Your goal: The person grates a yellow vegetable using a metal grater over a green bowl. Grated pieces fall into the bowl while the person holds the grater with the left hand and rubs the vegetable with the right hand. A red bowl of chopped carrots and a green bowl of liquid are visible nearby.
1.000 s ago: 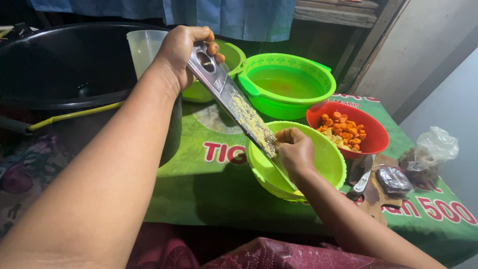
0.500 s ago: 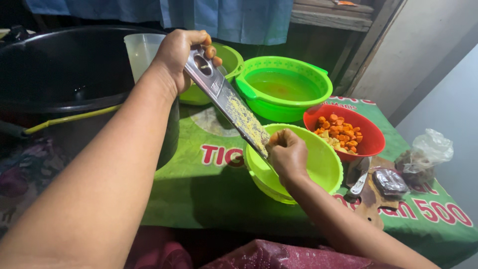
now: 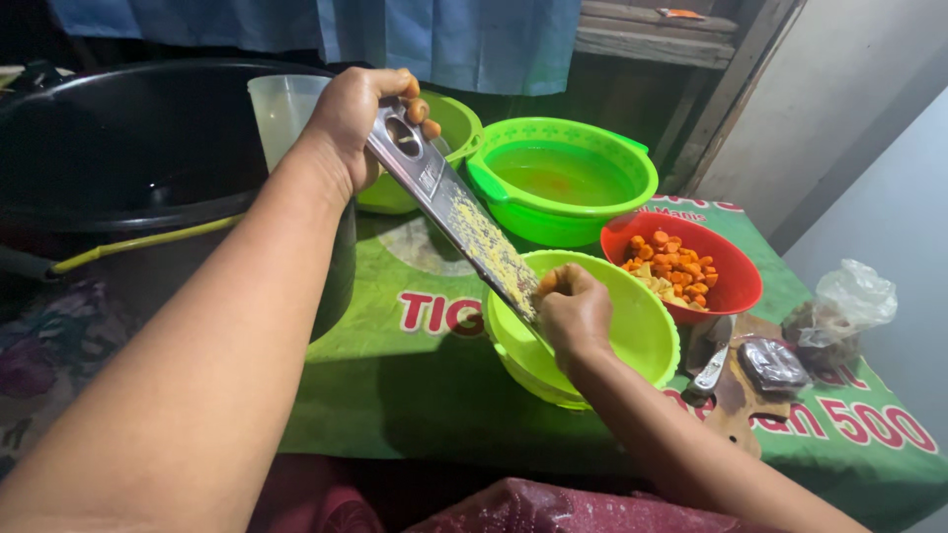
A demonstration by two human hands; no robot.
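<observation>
Scanning from the left edge, I log a large black pot [image 3: 118, 158], its rim running off the frame's left side and its wall crowding the desk's [image 3: 415, 395] near-left corner. Behind its right rim stands a clear plastic jug [image 3: 276, 104].

Next, my left hand [image 3: 360, 123]: grip wrapped tight around the handle end of a flat metal grater [image 3: 454, 212]. The grater slopes down to the right, its face coated in pale yellow shreds, its lower end inside the front green bowl [image 3: 592, 331].

Behind the grater's handle, a small green bowl [image 3: 454, 123], mostly hidden. Just right of it, a green handled basin [image 3: 563, 178] holding cloudy liquid, its front wall near the front bowl's back rim.

My right hand [image 3: 573, 311] sits in the front green bowl, grip pressed together, fingertips pinching a small yellow piece [image 3: 546, 283] against the grater's lower face. That bowl's near rim stands back from the desk's front edge, with a strip of green printed cover open before it.

Further right, a red bowl [image 3: 691, 266] of orange and pale chunks, touching the front bowl's right rim. Beside it, a wooden board [image 3: 736, 405] carrying a knife [image 3: 713, 360] and a dark wrapped packet [image 3: 772, 365]. Last, a crumpled clear bag [image 3: 849, 301] near the desk's right edge, little free room around it.
</observation>
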